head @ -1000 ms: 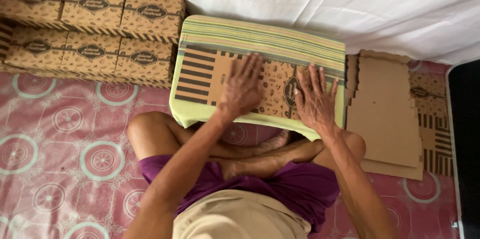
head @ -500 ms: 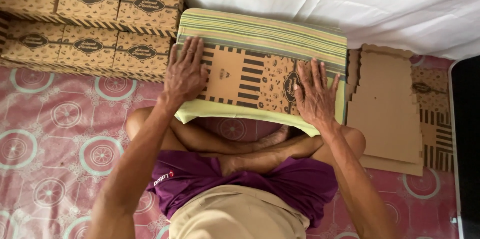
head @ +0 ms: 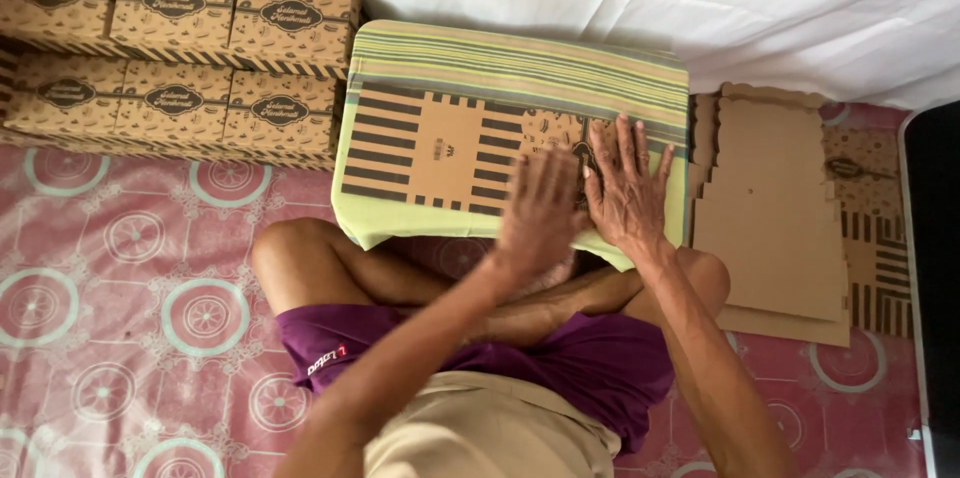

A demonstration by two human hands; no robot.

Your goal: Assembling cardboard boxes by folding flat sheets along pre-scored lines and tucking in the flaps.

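My right hand [head: 628, 193] presses flat, fingers spread, on the unfolded box blank [head: 450, 150]; left hand [head: 540, 213], open, blurred, beside it. Blank's long axis runs left-right across the striped cushion [head: 520, 63].

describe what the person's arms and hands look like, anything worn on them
Both arms are bare, with no sleeves reaching them. The left hand and right hand wear no gloves, and no rings, watch or bracelets show. The left hand is motion-blurred, so fine detail is unclear.
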